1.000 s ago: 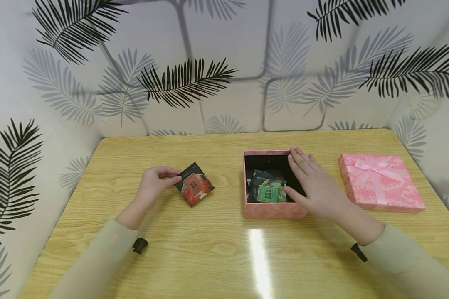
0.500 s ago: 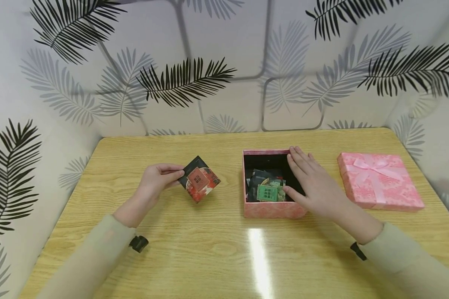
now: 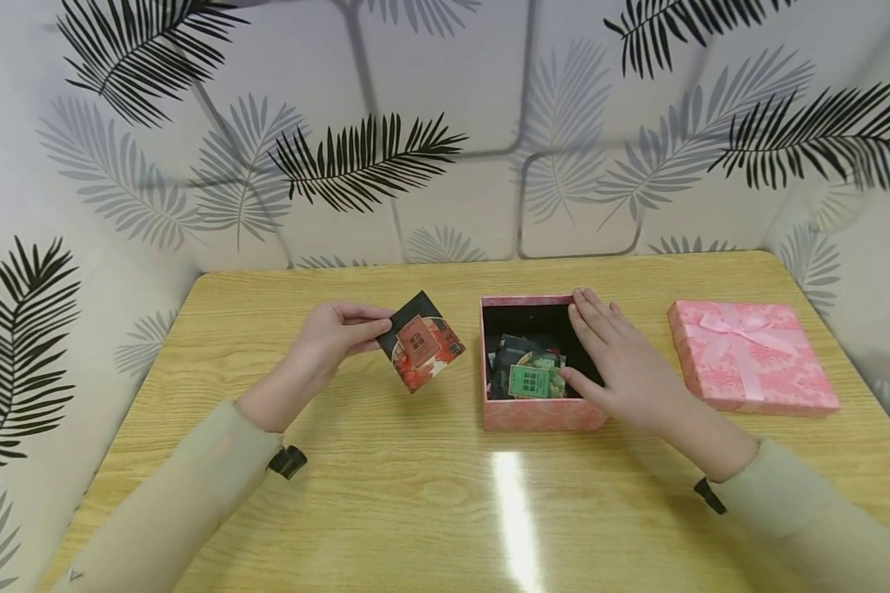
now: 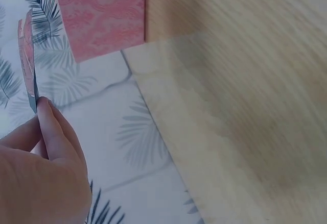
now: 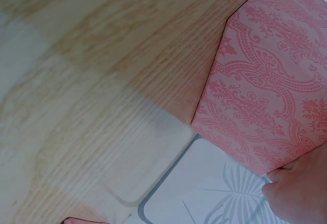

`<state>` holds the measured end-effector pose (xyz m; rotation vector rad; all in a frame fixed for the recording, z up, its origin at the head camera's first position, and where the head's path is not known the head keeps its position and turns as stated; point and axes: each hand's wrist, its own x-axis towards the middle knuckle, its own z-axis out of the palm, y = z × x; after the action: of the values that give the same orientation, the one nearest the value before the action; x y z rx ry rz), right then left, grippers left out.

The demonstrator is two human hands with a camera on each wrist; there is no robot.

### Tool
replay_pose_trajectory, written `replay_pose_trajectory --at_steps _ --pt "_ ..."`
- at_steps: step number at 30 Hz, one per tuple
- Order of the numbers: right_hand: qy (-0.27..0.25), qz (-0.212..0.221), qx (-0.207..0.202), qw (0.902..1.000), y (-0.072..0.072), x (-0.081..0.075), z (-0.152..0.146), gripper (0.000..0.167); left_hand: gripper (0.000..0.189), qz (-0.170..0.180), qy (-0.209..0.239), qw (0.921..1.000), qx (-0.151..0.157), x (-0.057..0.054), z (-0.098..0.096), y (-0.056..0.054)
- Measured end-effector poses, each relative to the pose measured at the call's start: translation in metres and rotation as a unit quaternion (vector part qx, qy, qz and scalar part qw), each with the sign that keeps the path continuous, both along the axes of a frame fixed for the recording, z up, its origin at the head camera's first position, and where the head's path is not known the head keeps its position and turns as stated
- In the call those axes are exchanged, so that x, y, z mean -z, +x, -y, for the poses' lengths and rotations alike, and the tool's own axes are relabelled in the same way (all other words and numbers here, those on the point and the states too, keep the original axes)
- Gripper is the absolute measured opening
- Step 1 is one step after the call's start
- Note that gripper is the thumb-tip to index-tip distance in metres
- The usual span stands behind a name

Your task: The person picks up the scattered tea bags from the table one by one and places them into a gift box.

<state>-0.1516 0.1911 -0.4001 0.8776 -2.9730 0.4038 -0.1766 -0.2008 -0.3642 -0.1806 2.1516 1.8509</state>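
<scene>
Between thumb and fingers my left hand [image 3: 334,338] pinches one corner of a flat square sachet [image 3: 420,341], black and red with a reddish label. It is held above the table, left of an open pink box [image 3: 545,416]. In the left wrist view the sachet [image 4: 27,60] appears nearly edge-on. My right hand [image 3: 630,371] rests on the box's right rim, its fingers extended. Inside the dark interior lie several dark sachets, the front one with a green label [image 3: 530,381]. The right wrist view shows the box's patterned side [image 5: 265,76] beside that hand.
A pink box lid [image 3: 752,356] with a ribbon bow lies on the wooden table [image 3: 386,502], right of the box. Behind the table stands a wall [image 3: 482,206] with a leaf pattern. Light reflects off the table in front of the box.
My left hand has lifted the sachet off the table area and carried it rightward and farther back, closer to the box. The right hand and the box have stayed in place.
</scene>
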Motion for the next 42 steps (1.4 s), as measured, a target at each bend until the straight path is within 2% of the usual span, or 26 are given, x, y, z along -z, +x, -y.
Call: replay_pose_trajectory --at_steps 6,11,19,31,35,42 --pt "0.000 0.000 0.001 1.0000 0.000 0.000 0.000 0.083 0.031 -0.005 -0.002 0.9999 0.014 -0.011 -0.020 -0.007" --pt "-0.001 -0.002 -0.001 1.0000 0.000 0.000 0.000 0.083 0.029 -0.017 0.000 0.9995 0.028 -0.016 -0.037 -0.012" --pt "-0.002 -0.005 -0.004 1.0000 0.000 0.000 -0.001 0.083 0.027 -0.021 -0.004 0.9993 0.032 -0.023 -0.063 -0.020" --pt "-0.011 -0.018 -0.009 0.9997 -0.001 0.003 0.000 0.083 0.023 -0.034 -0.009 0.9980 0.052 -0.020 -0.101 -0.033" --pt "-0.006 -0.013 -0.008 0.9999 -0.001 0.002 -0.001 0.084 0.019 -0.046 -0.041 0.9955 0.072 -0.017 -0.110 -0.036" --pt "0.001 -0.008 -0.005 1.0000 -0.002 -0.001 -0.001 0.084 0.014 -0.080 -0.109 0.9849 0.108 -0.008 -0.120 -0.040"
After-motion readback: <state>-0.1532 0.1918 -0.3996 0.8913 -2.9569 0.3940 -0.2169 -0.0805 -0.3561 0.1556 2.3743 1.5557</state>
